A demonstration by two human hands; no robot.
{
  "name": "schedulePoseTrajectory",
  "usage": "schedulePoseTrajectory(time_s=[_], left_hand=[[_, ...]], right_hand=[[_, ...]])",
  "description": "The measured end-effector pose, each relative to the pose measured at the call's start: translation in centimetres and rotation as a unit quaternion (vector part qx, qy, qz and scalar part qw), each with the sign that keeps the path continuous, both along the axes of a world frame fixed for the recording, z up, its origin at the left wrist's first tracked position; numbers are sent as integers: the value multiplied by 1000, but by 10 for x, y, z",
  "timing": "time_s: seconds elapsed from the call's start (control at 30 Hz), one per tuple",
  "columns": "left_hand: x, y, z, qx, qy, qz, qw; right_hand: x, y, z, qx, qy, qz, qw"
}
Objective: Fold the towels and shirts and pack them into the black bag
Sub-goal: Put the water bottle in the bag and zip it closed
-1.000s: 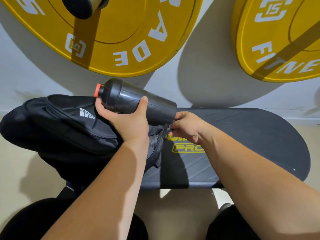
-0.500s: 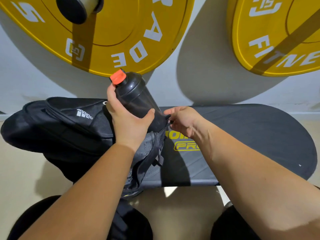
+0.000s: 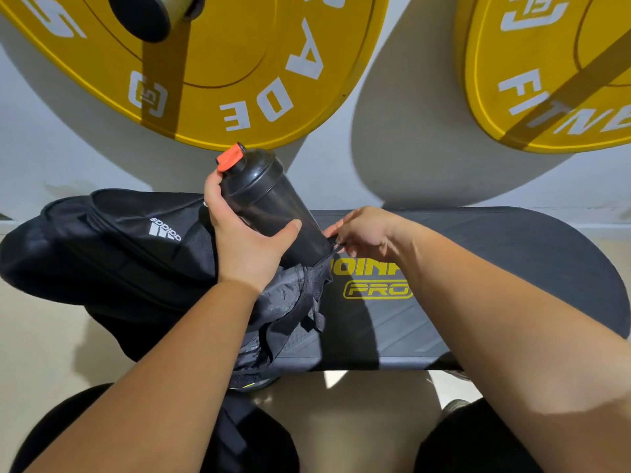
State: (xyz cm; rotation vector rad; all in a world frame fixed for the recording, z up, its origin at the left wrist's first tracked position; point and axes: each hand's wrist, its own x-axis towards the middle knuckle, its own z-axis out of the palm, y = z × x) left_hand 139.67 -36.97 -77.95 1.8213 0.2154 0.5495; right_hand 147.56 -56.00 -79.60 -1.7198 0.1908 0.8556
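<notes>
A black bag (image 3: 112,254) with a white logo lies on its side over the left end of a dark bench (image 3: 495,268). My left hand (image 3: 246,240) grips a black shaker bottle (image 3: 269,199) with an orange cap. The bottle stands tilted, cap up, with its base down in the bag's mesh side pocket (image 3: 290,295). My right hand (image 3: 362,233) pinches the edge of that pocket beside the bottle's base. No towels or shirts are in sight.
Two big yellow weight plates (image 3: 239,63) (image 3: 553,73) lean against the white wall behind the bench. The bench's right half carries yellow lettering. Pale floor lies below the bench, and my dark-clothed knees (image 3: 478,445) fill the bottom edge.
My left hand has swung the bottle from lying sideways to cap-up, and its base has gone down into the side pocket. My right hand has kept hold of the pocket's edge.
</notes>
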Motion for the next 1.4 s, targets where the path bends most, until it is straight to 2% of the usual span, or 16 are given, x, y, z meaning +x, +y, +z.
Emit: schedulePoseTrajectory(time_s=[0.17,0.33,0.57,0.7,0.77,0.83,0.93,1.03,1.1,1.17,1.27,1.33,1.4], left_hand=[[1,1,-4,-10,1,-4,1000],[7,0,-6,21,3,-15,1000],[13,-3,-4,63,-1,-55,996],[17,-6,-7,28,-13,-71,997],[20,-9,-5,24,-20,-67,997],[23,-15,-5,9,-22,-39,999],[23,-30,-2,-62,6,74,995],[19,-43,-1,-138,23,151,978],[16,-47,-1,-150,31,179,972],[11,-48,-1,-115,33,168,978],[5,-41,3,27,38,72,996],[6,-30,7,106,45,23,993],[9,-16,12,137,45,9,989]], right_hand=[[4,4,7,-36,3,58,998],[1,11,0,-56,6,26,998],[-3,18,8,80,18,-91,992],[1,20,-3,105,5,-154,982],[-4,16,-7,145,1,-185,972],[-13,13,-8,182,-11,-218,959],[-23,4,-13,214,-17,-241,947],[-26,-4,-12,197,-23,-239,951],[-26,-5,-10,178,-27,-233,956],[-25,-5,-7,154,-26,-226,962],[-20,-6,-9,135,-24,-210,968],[-17,-6,-10,138,-26,-210,968],[-17,-6,-9,148,-23,-208,967]])
